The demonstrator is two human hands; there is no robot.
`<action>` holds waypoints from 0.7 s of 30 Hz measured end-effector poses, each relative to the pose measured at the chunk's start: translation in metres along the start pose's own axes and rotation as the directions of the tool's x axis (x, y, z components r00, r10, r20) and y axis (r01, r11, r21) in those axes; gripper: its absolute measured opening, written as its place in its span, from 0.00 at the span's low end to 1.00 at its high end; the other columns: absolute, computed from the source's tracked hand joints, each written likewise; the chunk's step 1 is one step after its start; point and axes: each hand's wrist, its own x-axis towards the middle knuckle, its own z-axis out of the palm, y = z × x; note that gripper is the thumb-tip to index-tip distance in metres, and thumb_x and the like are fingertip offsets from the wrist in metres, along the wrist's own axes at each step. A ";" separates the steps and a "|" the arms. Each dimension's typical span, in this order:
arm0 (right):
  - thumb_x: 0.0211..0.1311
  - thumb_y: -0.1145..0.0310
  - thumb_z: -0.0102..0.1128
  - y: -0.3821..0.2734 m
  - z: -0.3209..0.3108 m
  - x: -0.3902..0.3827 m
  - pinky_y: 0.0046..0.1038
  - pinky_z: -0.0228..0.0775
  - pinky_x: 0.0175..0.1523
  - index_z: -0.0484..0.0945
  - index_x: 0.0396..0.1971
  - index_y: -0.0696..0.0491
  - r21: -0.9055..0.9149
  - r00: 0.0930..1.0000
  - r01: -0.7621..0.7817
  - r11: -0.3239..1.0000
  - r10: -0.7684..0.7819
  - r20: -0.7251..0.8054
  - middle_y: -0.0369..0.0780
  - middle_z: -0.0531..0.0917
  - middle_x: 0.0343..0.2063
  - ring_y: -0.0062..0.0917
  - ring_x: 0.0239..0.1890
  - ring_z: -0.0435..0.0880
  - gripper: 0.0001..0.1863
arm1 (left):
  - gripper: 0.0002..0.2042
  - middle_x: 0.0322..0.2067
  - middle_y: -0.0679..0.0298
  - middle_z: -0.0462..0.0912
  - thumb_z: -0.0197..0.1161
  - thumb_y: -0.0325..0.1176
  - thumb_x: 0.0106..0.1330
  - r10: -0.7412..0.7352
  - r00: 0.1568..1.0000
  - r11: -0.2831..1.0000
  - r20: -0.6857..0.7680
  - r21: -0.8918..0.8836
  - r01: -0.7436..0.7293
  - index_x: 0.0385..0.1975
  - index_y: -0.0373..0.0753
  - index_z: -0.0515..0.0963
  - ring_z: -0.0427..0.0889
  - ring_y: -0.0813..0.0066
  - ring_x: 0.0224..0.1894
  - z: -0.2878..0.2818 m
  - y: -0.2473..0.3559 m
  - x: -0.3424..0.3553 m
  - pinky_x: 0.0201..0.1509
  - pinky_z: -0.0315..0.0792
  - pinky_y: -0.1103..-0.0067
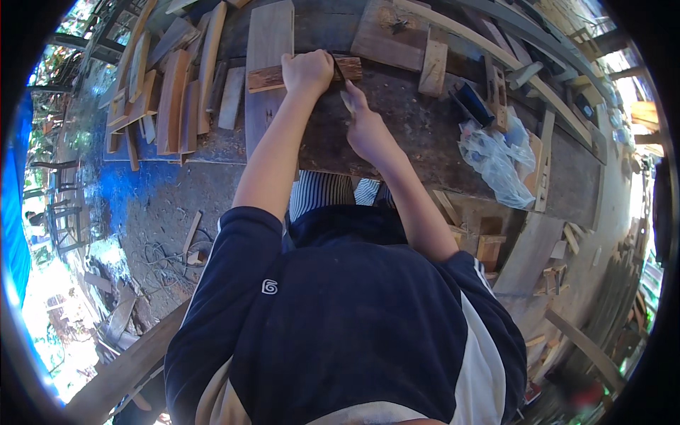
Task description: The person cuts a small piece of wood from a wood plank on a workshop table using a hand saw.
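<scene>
My left hand (308,71) is closed over a short, rough brown wood piece (263,79), which lies crosswise over a long pale plank (268,28) on the dark worktable (411,142). My right hand (367,131) is closed on the handle of a narrow hand tool (340,69). The tool's dark, thin upper part meets the wood beside my left hand; I cannot make out exactly what kind it is.
Stacked wood offcuts (170,106) fill the left of the table. Boards (386,28) and long strips (489,42) lie behind. A crumpled clear plastic bag (496,163) sits at right, by a wooden tool (496,99). Scraps and cord (191,248) lie on the floor.
</scene>
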 end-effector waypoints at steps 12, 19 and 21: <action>0.67 0.82 0.38 -0.016 -0.019 -0.017 0.41 0.67 0.65 0.45 0.74 0.45 -0.063 0.953 -0.263 0.963 0.270 0.141 0.60 0.74 0.58 0.54 0.59 0.76 0.37 | 0.22 0.34 0.60 0.88 0.42 0.44 0.73 0.197 0.971 0.979 -0.135 0.080 -0.188 0.33 0.44 0.86 0.85 0.64 0.42 0.004 -0.033 -0.001 0.61 0.63 0.66; 0.56 0.85 0.44 -0.020 0.007 0.046 0.40 0.64 0.69 0.44 0.75 0.49 -0.118 0.989 -0.122 0.986 0.131 0.071 0.53 0.69 0.66 0.50 0.64 0.72 0.44 | 0.23 0.30 0.59 0.88 0.42 0.44 0.73 0.095 0.995 0.993 -0.038 0.076 -0.092 0.28 0.44 0.87 0.86 0.63 0.37 -0.003 -0.023 0.000 0.59 0.60 0.67; 0.58 0.85 0.42 -0.028 0.010 0.055 0.39 0.63 0.69 0.45 0.74 0.49 -0.126 0.978 -0.182 0.975 0.193 0.081 0.53 0.69 0.66 0.50 0.65 0.70 0.43 | 0.24 0.30 0.59 0.88 0.42 0.43 0.73 0.067 0.998 0.996 -0.020 0.067 -0.065 0.28 0.43 0.87 0.86 0.63 0.37 -0.002 -0.020 0.001 0.59 0.60 0.67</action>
